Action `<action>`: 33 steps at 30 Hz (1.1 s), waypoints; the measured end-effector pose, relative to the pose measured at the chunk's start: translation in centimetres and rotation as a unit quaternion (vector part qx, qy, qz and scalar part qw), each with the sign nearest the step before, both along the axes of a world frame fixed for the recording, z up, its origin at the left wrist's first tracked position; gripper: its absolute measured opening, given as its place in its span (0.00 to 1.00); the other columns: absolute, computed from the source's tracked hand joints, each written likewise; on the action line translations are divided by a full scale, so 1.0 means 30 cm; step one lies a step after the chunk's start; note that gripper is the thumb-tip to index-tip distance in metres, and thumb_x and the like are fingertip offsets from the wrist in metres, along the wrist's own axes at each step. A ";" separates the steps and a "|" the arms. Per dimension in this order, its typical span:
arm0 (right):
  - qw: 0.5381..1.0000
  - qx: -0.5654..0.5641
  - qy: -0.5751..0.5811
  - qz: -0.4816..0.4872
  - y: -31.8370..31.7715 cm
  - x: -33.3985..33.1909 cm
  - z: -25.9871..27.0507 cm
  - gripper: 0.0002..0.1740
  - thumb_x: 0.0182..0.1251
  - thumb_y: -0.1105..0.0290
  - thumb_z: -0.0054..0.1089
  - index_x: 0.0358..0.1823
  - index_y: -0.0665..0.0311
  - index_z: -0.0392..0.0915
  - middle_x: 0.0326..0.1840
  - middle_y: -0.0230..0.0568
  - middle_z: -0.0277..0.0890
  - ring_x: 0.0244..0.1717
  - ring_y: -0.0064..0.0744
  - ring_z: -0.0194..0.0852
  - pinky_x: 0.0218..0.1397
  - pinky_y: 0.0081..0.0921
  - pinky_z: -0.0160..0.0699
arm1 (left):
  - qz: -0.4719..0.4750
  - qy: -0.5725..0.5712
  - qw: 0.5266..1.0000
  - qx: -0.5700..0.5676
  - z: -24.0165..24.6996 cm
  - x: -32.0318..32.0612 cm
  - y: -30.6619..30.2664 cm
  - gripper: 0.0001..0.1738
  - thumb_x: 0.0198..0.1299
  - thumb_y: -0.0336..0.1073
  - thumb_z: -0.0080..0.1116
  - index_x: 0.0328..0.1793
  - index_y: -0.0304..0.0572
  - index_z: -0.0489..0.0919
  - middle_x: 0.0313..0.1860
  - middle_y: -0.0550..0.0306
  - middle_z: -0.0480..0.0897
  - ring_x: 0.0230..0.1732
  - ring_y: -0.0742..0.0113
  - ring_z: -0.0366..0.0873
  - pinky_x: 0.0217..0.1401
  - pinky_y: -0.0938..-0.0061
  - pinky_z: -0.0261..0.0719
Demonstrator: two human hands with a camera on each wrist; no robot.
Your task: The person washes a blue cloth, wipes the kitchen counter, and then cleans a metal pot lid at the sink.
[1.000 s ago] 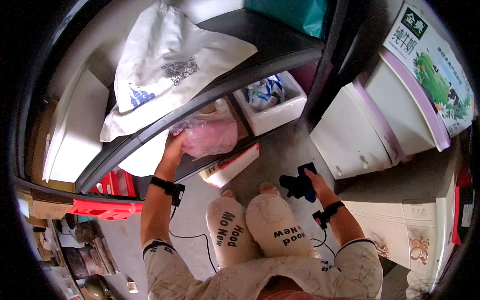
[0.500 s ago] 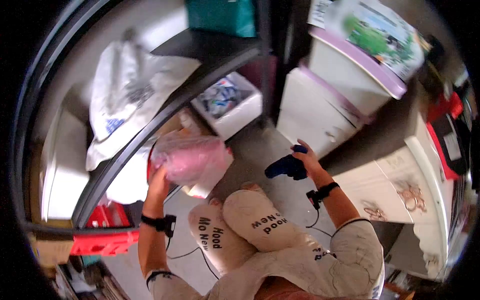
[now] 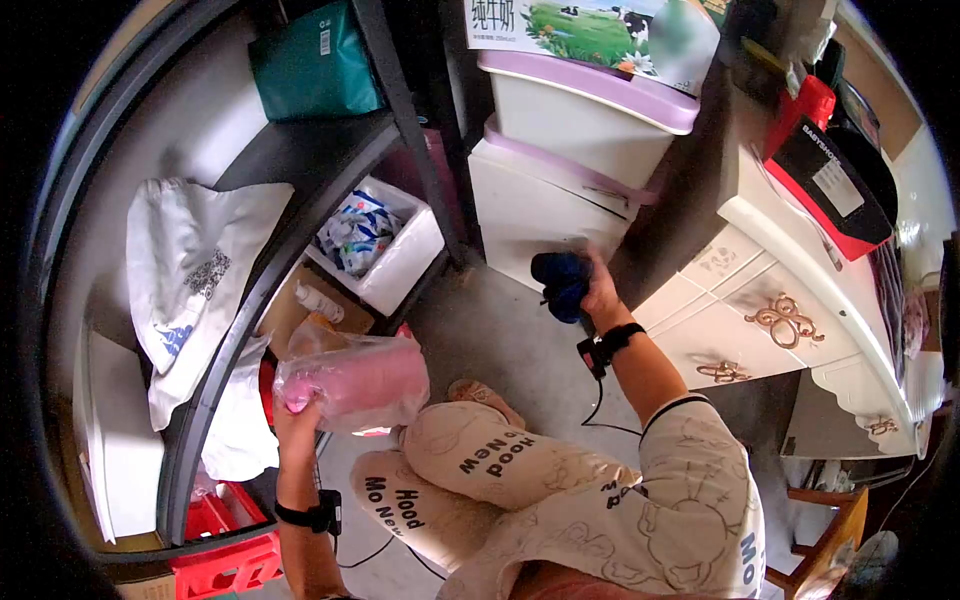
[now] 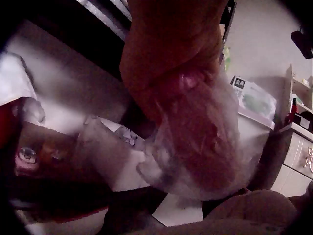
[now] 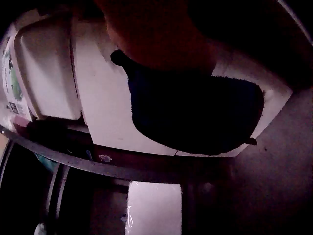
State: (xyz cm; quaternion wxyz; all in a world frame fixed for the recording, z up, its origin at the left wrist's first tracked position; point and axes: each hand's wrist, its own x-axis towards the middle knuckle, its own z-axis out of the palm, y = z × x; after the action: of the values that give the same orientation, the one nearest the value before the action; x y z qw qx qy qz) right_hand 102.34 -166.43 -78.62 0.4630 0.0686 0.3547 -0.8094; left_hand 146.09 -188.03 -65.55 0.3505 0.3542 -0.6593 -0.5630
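A pink item in a clear plastic bag [image 3: 365,382] is gripped at its left end by my left hand [image 3: 297,420], in front of the lower shelf. In the left wrist view the bagged pink item [image 4: 205,142] hangs beyond the left hand [image 4: 171,63], whose fingers are partly hidden. My right hand [image 3: 602,290] holds a dark blue cloth-like item [image 3: 563,285] over the floor, by the white storage bins. The right wrist view shows that dark item [image 5: 195,112] below the right hand [image 5: 156,39]; its details are too dark to tell.
On the black shelf unit [image 3: 225,350] lie a white cloth bag [image 3: 190,270] and a teal bag [image 3: 315,65]. A white foam box [image 3: 405,262] of packets sits lower. Lidded bins [image 3: 580,120] are stacked beside a cream cabinet [image 3: 680,330]. A red basket [image 3: 230,570] is at lower left.
The left hand has drawn the pink bagged item out from the shelf towards the knees. The right hand has risen with the dark blue item, and the head view has swung right.
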 end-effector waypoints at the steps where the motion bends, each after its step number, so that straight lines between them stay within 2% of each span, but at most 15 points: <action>1: 0.998 -0.010 -0.031 -0.053 -0.012 0.026 0.039 0.24 0.59 0.47 0.51 0.34 0.65 0.76 0.31 0.45 0.79 0.27 0.46 0.76 0.28 0.43 0.76 | 0.000 -0.031 1.000 0.003 0.002 0.009 -0.004 0.27 0.47 0.26 0.60 0.56 0.39 0.69 0.48 0.58 0.75 0.47 0.70 0.73 0.50 0.75 0.71; 4: 0.991 0.000 -0.066 -0.119 -0.033 0.037 0.031 0.22 0.59 0.46 0.51 0.30 0.61 0.75 0.28 0.41 0.78 0.25 0.43 0.74 0.25 0.41 0.74 | -0.004 -0.054 0.999 0.008 0.024 0.008 0.007 0.26 0.46 0.26 0.59 0.55 0.38 0.70 0.47 0.58 0.76 0.46 0.70 0.73 0.50 0.76 0.71; 8: 0.996 0.009 -0.075 -0.038 -0.040 0.163 0.005 0.18 0.61 0.51 0.48 0.32 0.59 0.74 0.24 0.38 0.74 0.22 0.39 0.70 0.27 0.39 0.72 | -0.010 -0.100 0.994 -0.050 0.066 0.000 0.033 0.25 0.47 0.28 0.59 0.54 0.37 0.69 0.46 0.57 0.76 0.45 0.68 0.75 0.50 0.74 0.72; 9: 0.991 0.070 -0.091 -0.067 -0.068 0.215 0.018 0.18 0.62 0.52 0.46 0.31 0.59 0.74 0.23 0.37 0.74 0.22 0.38 0.71 0.28 0.37 0.71 | -0.012 -0.099 0.994 -0.053 0.067 -0.004 0.032 0.25 0.47 0.28 0.59 0.54 0.37 0.69 0.46 0.57 0.76 0.45 0.68 0.75 0.50 0.74 0.72; 10: 0.995 0.022 -0.085 0.040 -0.058 0.246 -0.035 0.19 0.63 0.50 0.45 0.32 0.59 0.74 0.27 0.38 0.75 0.25 0.38 0.72 0.31 0.39 0.73 | -0.020 -0.087 0.994 -0.066 0.064 -0.004 0.034 0.25 0.47 0.28 0.59 0.55 0.37 0.69 0.46 0.57 0.76 0.45 0.68 0.75 0.49 0.74 0.72; 11: 0.989 0.080 -0.120 -0.035 -0.096 0.315 -0.006 0.21 0.65 0.50 0.43 0.35 0.60 0.76 0.34 0.40 0.77 0.30 0.39 0.75 0.35 0.40 0.75 | -0.028 -0.076 0.994 -0.077 0.061 -0.001 0.039 0.26 0.46 0.27 0.59 0.55 0.38 0.68 0.46 0.57 0.76 0.45 0.68 0.75 0.49 0.75 0.72; 13: 0.991 0.059 -0.119 -0.002 -0.125 0.405 0.080 0.21 0.62 0.47 0.44 0.38 0.57 0.74 0.32 0.40 0.74 0.36 0.40 0.74 0.46 0.45 0.74 | -0.024 -0.096 0.994 -0.044 0.100 -0.012 0.065 0.26 0.44 0.26 0.59 0.54 0.38 0.70 0.46 0.57 0.76 0.45 0.69 0.74 0.50 0.75 0.71; 16: 0.981 0.043 -0.188 -0.019 -0.186 0.424 0.111 0.25 0.65 0.44 0.37 0.37 0.57 0.74 0.33 0.41 0.74 0.37 0.41 0.74 0.47 0.48 0.73 | -0.023 -0.097 0.995 -0.022 0.119 -0.031 0.093 0.27 0.42 0.24 0.60 0.53 0.38 0.71 0.46 0.58 0.76 0.46 0.70 0.73 0.52 0.75 0.70; 17: 0.999 -0.011 0.027 0.028 -0.236 0.402 -0.106 0.27 0.65 0.43 0.36 0.39 0.58 0.75 0.36 0.42 0.75 0.39 0.42 0.74 0.45 0.46 0.73 | -0.024 -0.077 0.996 -0.031 0.118 -0.036 0.097 0.27 0.41 0.23 0.60 0.53 0.38 0.71 0.46 0.58 0.76 0.46 0.69 0.73 0.53 0.75 0.69; 19: 0.894 -0.109 0.434 -0.036 -0.334 0.358 -0.532 0.31 0.65 0.42 0.33 0.43 0.61 0.77 0.42 0.43 0.77 0.42 0.42 0.74 0.41 0.41 0.74 | -0.033 -0.083 0.995 -0.048 0.090 -0.026 0.080 0.27 0.41 0.23 0.60 0.53 0.37 0.71 0.46 0.57 0.76 0.46 0.68 0.73 0.53 0.75 0.69; 21: 0.981 -0.134 0.084 0.112 -0.227 0.396 -0.184 0.29 0.66 0.45 0.33 0.42 0.60 0.77 0.40 0.42 0.76 0.42 0.41 0.74 0.41 0.39 0.73 | -0.042 -0.086 0.993 -0.063 0.076 -0.026 0.075 0.27 0.40 0.23 0.61 0.53 0.37 0.71 0.46 0.57 0.76 0.47 0.68 0.73 0.53 0.75 0.69; 22: 0.980 -0.106 -0.104 0.135 -0.170 0.419 0.017 0.27 0.67 0.46 0.33 0.42 0.59 0.77 0.39 0.42 0.76 0.41 0.40 0.73 0.41 0.38 0.73 | -0.047 -0.113 0.990 -0.066 0.075 -0.034 0.072 0.28 0.40 0.23 0.61 0.53 0.37 0.71 0.46 0.57 0.75 0.47 0.67 0.73 0.53 0.74 0.69; 25: 0.984 -0.064 -0.118 0.120 -0.239 0.477 -0.110 0.25 0.68 0.50 0.34 0.45 0.60 0.75 0.43 0.40 0.74 0.46 0.38 0.71 0.46 0.37 0.70 | -0.053 -0.137 0.988 -0.054 0.094 -0.073 0.093 0.28 0.40 0.24 0.62 0.53 0.37 0.71 0.47 0.56 0.75 0.48 0.67 0.72 0.54 0.74 0.69; 30: 0.985 -0.077 -0.046 0.146 -0.585 0.660 -0.598 0.21 0.71 0.56 0.34 0.51 0.61 0.72 0.50 0.37 0.71 0.52 0.34 0.68 0.56 0.35 0.66 | -0.042 -0.147 0.982 -0.107 0.112 -0.084 0.102 0.27 0.40 0.23 0.62 0.52 0.37 0.71 0.46 0.56 0.75 0.47 0.67 0.73 0.53 0.74 0.69; 33: 0.974 -0.057 -0.083 0.203 -0.562 0.747 -0.315 0.24 0.69 0.52 0.35 0.56 0.61 0.67 0.54 0.38 0.68 0.56 0.36 0.64 0.58 0.34 0.62 | -0.019 -0.129 0.986 -0.105 0.151 -0.079 0.130 0.26 0.40 0.23 0.62 0.51 0.37 0.71 0.45 0.56 0.76 0.46 0.68 0.73 0.52 0.74 0.69</action>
State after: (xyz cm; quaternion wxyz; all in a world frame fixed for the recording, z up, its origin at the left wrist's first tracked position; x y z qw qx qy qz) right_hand 124.75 -183.28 -88.07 0.6490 0.0359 0.2749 -0.7084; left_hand 143.73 -184.12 -61.01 0.2871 0.3729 -0.7608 -0.4469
